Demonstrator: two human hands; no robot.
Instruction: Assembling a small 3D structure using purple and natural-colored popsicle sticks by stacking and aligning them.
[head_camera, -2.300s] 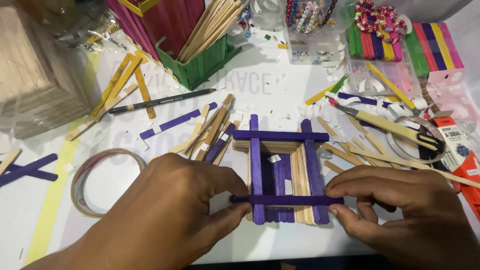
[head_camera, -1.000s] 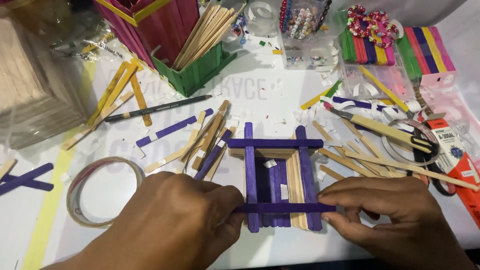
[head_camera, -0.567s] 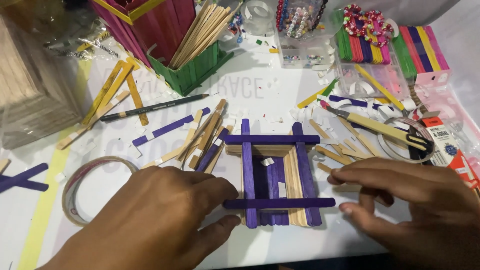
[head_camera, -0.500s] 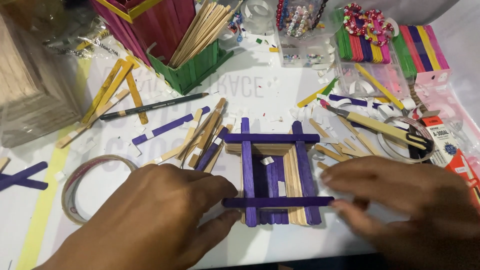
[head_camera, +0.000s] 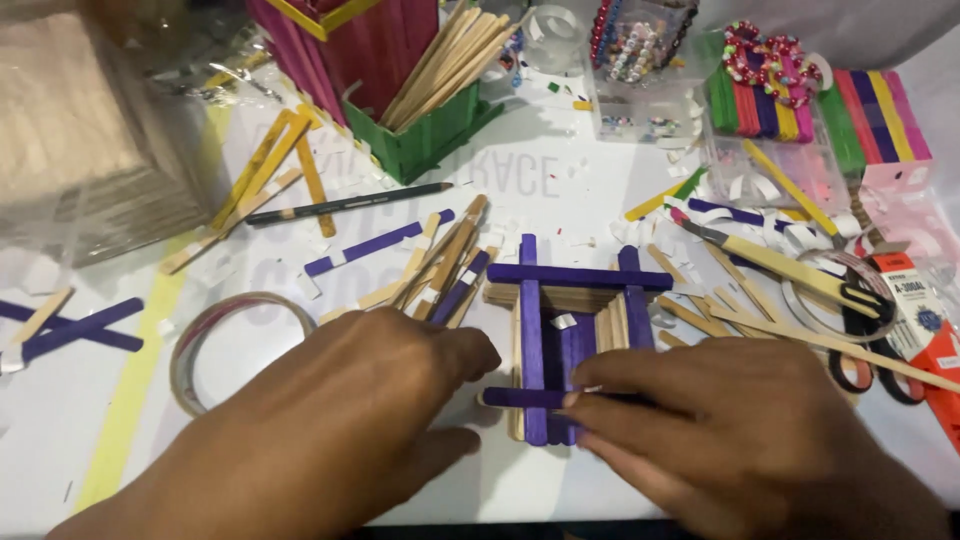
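A square frame of purple craft sticks (head_camera: 530, 300) lies over plain wooden sticks (head_camera: 560, 295) on the white table. Its near purple cross stick (head_camera: 515, 397) runs left to right. My right hand (head_camera: 730, 435) lies flat across that stick's right part, with the fingers pressing on it and covering the frame's near right corner. My left hand (head_camera: 340, 430) rests on the table just left of the frame. Its fingers are spread, and the fingertips are close to the stick's left end without gripping anything.
Loose sticks (head_camera: 440, 265) lie scattered around the frame. A tape roll (head_camera: 205, 335) sits at left and a pencil (head_camera: 340, 203) behind it. A green box of plain sticks (head_camera: 430, 135) stands at the back, scissors (head_camera: 860, 300) and coloured stick bundles (head_camera: 800, 110) at right.
Both hands held the ends of the near purple stick; then they let go. My right hand has now slid left over the stick, and my left hand has pulled slightly away.
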